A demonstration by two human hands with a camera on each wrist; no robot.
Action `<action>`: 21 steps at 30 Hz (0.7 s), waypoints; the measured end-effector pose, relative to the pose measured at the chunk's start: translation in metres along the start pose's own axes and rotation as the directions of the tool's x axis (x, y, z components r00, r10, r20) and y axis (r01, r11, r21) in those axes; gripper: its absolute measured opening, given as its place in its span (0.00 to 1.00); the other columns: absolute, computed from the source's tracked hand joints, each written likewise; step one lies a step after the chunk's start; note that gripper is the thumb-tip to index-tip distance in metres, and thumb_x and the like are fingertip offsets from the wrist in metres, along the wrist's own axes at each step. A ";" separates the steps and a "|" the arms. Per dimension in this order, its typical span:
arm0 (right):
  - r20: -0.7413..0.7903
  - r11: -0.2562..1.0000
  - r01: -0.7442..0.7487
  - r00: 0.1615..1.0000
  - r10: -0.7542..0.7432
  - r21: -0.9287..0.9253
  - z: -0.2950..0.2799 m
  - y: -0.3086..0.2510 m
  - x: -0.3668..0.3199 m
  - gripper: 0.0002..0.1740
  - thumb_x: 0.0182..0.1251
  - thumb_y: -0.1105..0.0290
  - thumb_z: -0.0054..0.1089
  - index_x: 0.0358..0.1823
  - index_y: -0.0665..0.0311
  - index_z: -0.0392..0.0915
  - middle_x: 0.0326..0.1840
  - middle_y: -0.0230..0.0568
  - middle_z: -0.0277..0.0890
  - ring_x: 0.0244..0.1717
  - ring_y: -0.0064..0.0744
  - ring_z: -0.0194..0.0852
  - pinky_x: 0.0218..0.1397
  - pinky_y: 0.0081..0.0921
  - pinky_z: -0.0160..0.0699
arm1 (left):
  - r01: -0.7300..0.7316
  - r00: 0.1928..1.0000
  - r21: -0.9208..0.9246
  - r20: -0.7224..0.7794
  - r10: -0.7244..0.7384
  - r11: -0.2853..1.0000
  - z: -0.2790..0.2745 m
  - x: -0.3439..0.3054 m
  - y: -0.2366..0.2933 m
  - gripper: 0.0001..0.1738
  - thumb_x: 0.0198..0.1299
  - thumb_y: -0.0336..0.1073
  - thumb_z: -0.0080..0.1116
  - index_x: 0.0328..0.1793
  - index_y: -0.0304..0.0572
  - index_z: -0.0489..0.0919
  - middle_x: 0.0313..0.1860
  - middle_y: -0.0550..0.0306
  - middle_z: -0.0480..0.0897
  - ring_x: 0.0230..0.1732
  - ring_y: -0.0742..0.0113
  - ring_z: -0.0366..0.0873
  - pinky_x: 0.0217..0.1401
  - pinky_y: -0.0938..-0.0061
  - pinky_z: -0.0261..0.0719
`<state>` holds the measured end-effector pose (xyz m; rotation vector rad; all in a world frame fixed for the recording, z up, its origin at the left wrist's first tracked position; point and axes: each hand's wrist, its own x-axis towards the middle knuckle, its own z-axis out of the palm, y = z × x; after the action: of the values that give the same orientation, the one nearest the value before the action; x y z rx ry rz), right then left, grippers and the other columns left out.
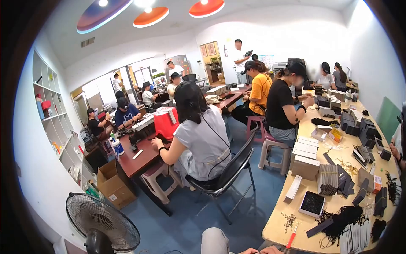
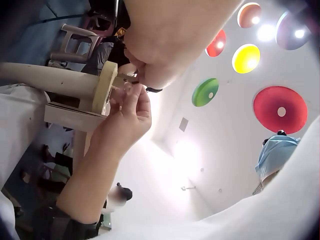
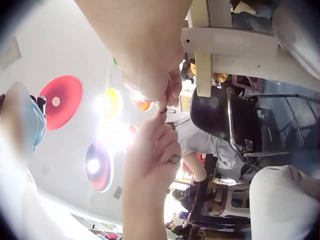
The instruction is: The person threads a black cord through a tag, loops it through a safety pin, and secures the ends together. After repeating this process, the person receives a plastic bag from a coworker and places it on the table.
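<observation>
At the bottom edge of the head view, my left hand (image 1: 250, 251) and right hand (image 1: 271, 250) are close together beside the table corner, mostly cut off. In the right wrist view, my right hand (image 3: 150, 80) and left hand (image 3: 152, 155) meet at the fingertips. Both pinch a small dark pin-like piece (image 3: 171, 111), largely hidden by the fingers; I cannot tell its exact kind. A dark loop (image 3: 174, 159) circles a left finger. From the left wrist, the right hand (image 2: 127, 117) shows bent fingers and thumb tip against the left hand (image 2: 142, 60).
On the wooden table (image 1: 277, 224) to the right lie a red-handled tool (image 1: 291, 240), loose pins (image 1: 289, 222), a white box of black pieces (image 1: 312, 203), black cords (image 1: 344, 222) and stacked cards (image 1: 328, 180). A fan (image 1: 103, 222) stands at left, a folding chair (image 1: 230, 173) ahead.
</observation>
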<state>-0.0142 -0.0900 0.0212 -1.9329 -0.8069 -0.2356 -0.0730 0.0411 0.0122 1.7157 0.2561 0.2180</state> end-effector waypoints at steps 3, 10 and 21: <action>0.023 0.987 0.144 0.989 -0.143 -0.068 0.001 0.010 0.002 0.04 0.58 0.77 0.58 0.34 0.68 0.73 0.32 0.46 0.73 0.31 0.47 0.75 0.32 0.34 0.75 | 0.002 1.000 -0.031 0.024 -0.001 1.000 -0.003 0.002 0.007 0.06 0.63 0.31 0.53 0.41 0.35 0.77 0.28 0.56 0.80 0.30 0.74 0.76 0.35 0.78 0.74; 0.228 0.984 -0.121 0.970 0.088 0.133 -0.014 0.004 0.004 0.04 0.61 0.75 0.57 0.35 0.67 0.73 0.32 0.45 0.72 0.29 0.40 0.75 0.32 0.29 0.74 | -0.210 0.972 0.531 0.027 0.232 0.821 -0.004 -0.006 0.013 0.06 0.62 0.38 0.51 0.38 0.46 0.73 0.27 0.51 0.79 0.29 0.49 0.78 0.32 0.61 0.71; 0.421 0.831 -0.393 0.881 0.217 0.394 -0.008 0.016 -0.004 0.02 0.66 0.76 0.53 0.36 0.67 0.72 0.29 0.34 0.71 0.26 0.19 0.71 0.30 0.18 0.70 | -0.298 0.949 0.467 0.051 0.311 0.832 -0.008 -0.010 0.013 0.05 0.61 0.35 0.53 0.42 0.46 0.74 0.29 0.50 0.80 0.31 0.52 0.80 0.32 0.63 0.76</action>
<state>-0.0058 -0.1037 0.0118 -1.6175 -0.6844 0.4957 -0.0840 0.0443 0.0261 2.2409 0.0491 0.4443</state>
